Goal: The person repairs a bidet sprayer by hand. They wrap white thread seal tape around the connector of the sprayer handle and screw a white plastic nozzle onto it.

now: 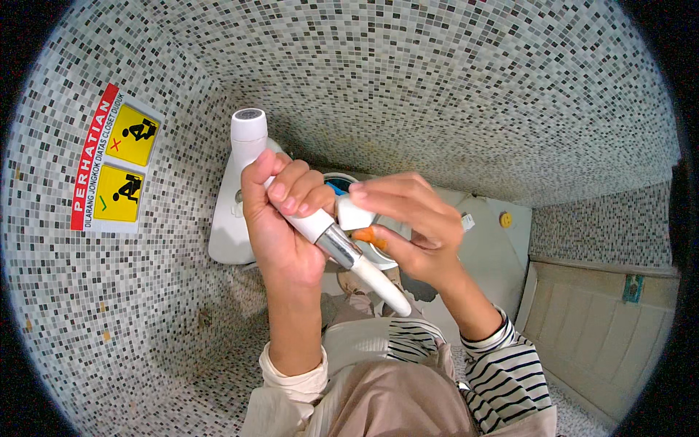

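My left hand (291, 211) is wrapped round the handle of a white hand sprayer (250, 131). Its round grey face points up at the far left, and a chrome collar (337, 246) with a white tapered end (384, 285) slants down toward my body. Close by on the right, my right hand (419, 226) pinches a small white block (355, 213) between fingers and thumb, against or just beside the sprayer's handle. Something orange (370, 237) shows at the thumb; whether it is a separate thing I cannot tell.
Behind my hands is a white toilet (224, 229), with a bit of blue (337, 189) by a dark round opening. Mosaic-tiled walls (408, 80) enclose the space. A warning sign (109, 167) hangs at left. A yellow round thing (504, 219) and a pale door (590, 313) are at right.
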Tool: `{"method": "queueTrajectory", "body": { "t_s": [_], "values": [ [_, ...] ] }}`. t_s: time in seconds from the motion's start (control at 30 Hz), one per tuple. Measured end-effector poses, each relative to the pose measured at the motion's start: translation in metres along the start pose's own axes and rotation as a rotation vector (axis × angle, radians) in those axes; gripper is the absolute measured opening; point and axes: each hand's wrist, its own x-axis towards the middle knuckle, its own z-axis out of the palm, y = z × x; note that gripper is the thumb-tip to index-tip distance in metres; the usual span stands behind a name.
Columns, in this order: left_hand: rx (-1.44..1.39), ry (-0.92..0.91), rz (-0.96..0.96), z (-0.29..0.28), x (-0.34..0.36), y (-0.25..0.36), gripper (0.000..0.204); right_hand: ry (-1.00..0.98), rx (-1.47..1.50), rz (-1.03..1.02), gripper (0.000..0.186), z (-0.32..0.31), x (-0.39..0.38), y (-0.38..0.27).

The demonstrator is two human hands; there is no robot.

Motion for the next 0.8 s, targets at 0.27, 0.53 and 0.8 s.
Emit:
{"method": "queueTrajectory", "body": {
  "t_s": [0.27,0.53,0.8],
  "values": [
    [-0.009,0.030,-0.003,-0.002,-0.004,0.003,0.024,-0.054,0.018,0.089,0.031,0.000,-0.008,0.003],
    [0.248,-0.038,0.189,0.010,-0.017,0.001,0.035,0.180,0.378,0.493,0.037,-0.013,-0.021,-0.007],
    [0.345,0.018,0.343,0.026,-0.029,-0.006,0.032,0.080,0.158,0.434,0.047,-0.013,-0.014,-0.052]
  ]
}}
